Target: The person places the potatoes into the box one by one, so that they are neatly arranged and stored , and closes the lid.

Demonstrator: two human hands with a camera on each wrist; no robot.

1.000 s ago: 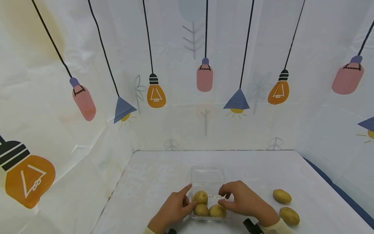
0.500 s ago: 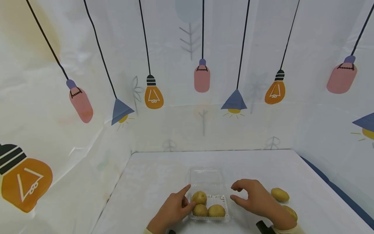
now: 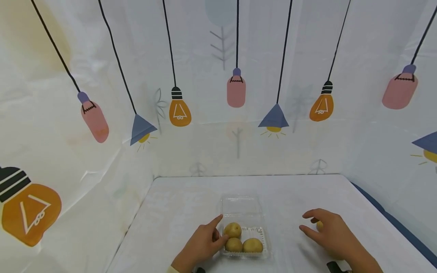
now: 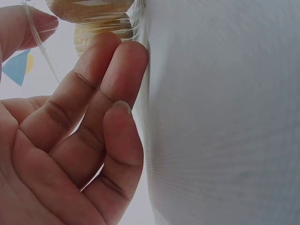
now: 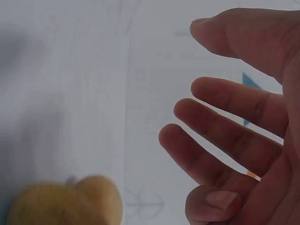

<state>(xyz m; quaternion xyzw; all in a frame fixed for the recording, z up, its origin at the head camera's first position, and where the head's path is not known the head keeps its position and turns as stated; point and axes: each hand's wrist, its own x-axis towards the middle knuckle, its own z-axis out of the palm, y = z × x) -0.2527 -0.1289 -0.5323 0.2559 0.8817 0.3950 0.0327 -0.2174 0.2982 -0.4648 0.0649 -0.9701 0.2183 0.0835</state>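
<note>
Rightward of its earlier place, the right hand (image 3: 328, 232) now hovers by the loose potatoes (image 3: 319, 226), thumb and fingers parted, while the left hand (image 3: 204, 244) stays touching the clear container (image 3: 257, 232) holding three potatoes (image 3: 253, 245). Left wrist: relaxed fingers (image 4: 124, 75) reach the plastic side. Right wrist: spread fingers, loose potatoes blurred lower left.

Creased white sheeting (image 3: 218, 146), printed with orange pear-shaped bulbs (image 3: 180, 113) and blue conical lampshades (image 3: 274, 116), hangs from nine through twelve to three o'clock; a flat white tabletop (image 3: 184, 204) fills six, a dark-blue strip (image 3: 403, 224) four.
</note>
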